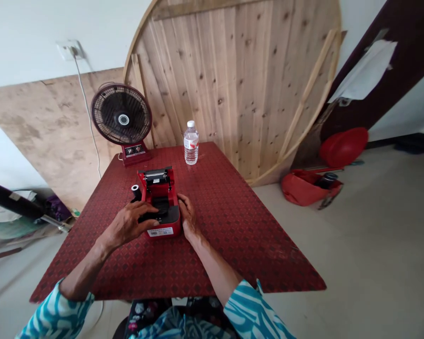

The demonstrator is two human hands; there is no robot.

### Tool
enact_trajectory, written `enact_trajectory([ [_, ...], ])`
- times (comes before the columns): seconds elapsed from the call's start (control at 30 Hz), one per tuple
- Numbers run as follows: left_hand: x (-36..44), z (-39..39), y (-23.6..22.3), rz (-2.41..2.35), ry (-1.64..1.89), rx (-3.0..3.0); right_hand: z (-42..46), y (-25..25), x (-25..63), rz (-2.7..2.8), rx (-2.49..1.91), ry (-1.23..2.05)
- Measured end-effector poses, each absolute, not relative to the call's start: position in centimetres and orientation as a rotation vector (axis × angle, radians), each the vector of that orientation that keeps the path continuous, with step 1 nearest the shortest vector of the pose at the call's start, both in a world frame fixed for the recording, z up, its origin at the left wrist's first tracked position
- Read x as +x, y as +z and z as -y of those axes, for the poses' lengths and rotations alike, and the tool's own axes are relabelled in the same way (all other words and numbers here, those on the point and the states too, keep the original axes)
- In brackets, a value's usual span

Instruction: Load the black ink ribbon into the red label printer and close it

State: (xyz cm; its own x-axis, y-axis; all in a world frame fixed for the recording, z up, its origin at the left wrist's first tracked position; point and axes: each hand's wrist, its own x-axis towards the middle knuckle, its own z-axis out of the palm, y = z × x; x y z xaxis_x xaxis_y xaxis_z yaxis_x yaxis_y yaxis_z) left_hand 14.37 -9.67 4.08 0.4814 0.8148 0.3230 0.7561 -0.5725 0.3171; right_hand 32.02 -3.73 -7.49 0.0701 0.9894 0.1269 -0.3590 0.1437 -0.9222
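A small red and black label printer point(169, 222) stands on the table in front of me with its lid point(156, 177) tipped up and back. My left hand point(129, 221) reaches over its front left, thumb and fingers apart above the black inner part. Whether the fingertips press on a small dark piece there is hard to see. Along the printer's right side rests my right hand point(188, 214), its fingers stretched out against the red wall. A black roll with a white core end point(135, 189) is just left of the printer, partly behind my left hand.
Toward the back of the red patterned table point(233, 226) are a dark red fan point(122, 115) and a water bottle point(191, 143). A large round wooden board point(229, 84) leans on the wall. Right on the floor lie a red bag point(298, 190) and a red basin point(344, 147).
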Motion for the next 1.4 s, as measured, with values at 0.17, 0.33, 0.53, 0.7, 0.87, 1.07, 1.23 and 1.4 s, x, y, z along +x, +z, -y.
enact_trajectory([
  [0.17, 14.5, 9.0, 4.4, -1.406, 0.642, 2.613, 3.9, -7.5, 32.0, 0.951, -0.867, 1.226],
  [0.33, 15.2, 9.3, 4.3, -1.444, 0.694, 2.73, 3.8, -7.4, 32.1, 0.945, -0.866, 1.228],
  [0.53, 16.0, 12.2, 3.1, -1.385, 0.9, 2.968, 3.7, -7.7, 32.2, 0.965, -0.888, 1.218],
  [0.7, 16.3, 13.6, 1.7, -1.461, 1.0, 2.971, 3.0, -8.4, 32.2, 0.953, -0.908, 1.219],
  [0.87, 16.6, 14.0, 0.8, -1.503, 1.104, 2.944, -1.4, -5.9, 32.2, 1.01, -0.936, 1.124],
  [1.07, 16.6, 14.4, -0.1, -1.587, 1.13, 2.915, -4.0, -1.6, 31.9, 1.179, -0.891, 1.108],
  [1.23, 16.7, 14.6, -0.4, -1.548, 1.141, 2.878, 0.2, -3.1, 32.9, 1.235, -0.894, 1.002],
  [1.4, 16.2, 14.1, 0.0, -1.548, 1.171, 2.776, 2.9, -5.3, 33.0, 1.054, -0.9, 1.12],
])
